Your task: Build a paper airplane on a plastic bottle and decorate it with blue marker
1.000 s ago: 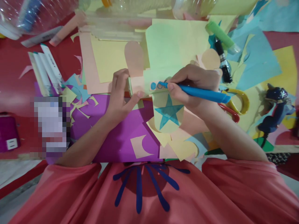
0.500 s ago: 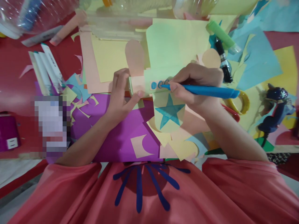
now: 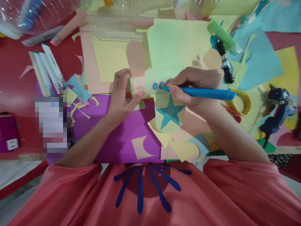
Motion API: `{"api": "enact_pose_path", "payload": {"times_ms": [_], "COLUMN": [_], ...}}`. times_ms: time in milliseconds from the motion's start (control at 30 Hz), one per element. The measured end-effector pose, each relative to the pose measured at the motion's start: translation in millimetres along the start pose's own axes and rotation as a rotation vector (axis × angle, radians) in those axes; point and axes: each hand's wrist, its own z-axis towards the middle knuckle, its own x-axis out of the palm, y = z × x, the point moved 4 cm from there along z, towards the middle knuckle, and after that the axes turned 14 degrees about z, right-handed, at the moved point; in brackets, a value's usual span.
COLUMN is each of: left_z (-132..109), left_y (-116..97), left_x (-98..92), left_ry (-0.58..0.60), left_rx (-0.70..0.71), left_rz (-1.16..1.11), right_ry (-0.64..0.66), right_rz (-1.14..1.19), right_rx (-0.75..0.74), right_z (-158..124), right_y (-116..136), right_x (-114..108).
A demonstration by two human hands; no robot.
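My left hand (image 3: 121,97) grips the left end of a pale paper strip (image 3: 148,75), its thumb on the face and its fingers bent around the far side. In my right hand (image 3: 195,86) is a blue marker (image 3: 207,93), pinched near the front, with its tip touching the strip. A row of small blue circles (image 3: 155,85) runs along a pinkish patch there; the leftmost is coloured in. Just below lies a rounded pale yellow paper piece with a blue star (image 3: 170,113). A rounded pinkish paper piece (image 3: 135,58) extends above my left thumb.
White markers (image 3: 48,70) lie at left, near a blurred-out object (image 3: 53,125). Yellow-handled scissors (image 3: 244,102), a black marker (image 3: 224,59) and a green marker (image 3: 224,36) are at right. Paper scraps surround a purple sheet (image 3: 119,138). Clear plastic bottles (image 3: 141,6) line the back.
My right hand and the blue marker have shifted slightly left, the tip now at the lower left of the second circle. My left hand has stayed in place.
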Motion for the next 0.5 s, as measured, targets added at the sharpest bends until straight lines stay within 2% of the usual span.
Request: {"api": "enact_pose_path", "payload": {"times_ms": [200, 500], "left_z": [0.6, 1.3], "left_y": [1.4, 3.0], "left_x": [1.2, 1.6], "left_ry": [-0.015, -0.007], "left_rx": [0.014, 0.036], "left_rz": [-0.02, -0.028], "right_ry": [-0.055, -0.006], "right_rz": [-0.01, -0.018], "right_rx": [-0.069, -0.018], "right_z": [2.3, 0.2], "right_y": [-0.1, -1.0], "right_x": [-2.3, -0.4]}}
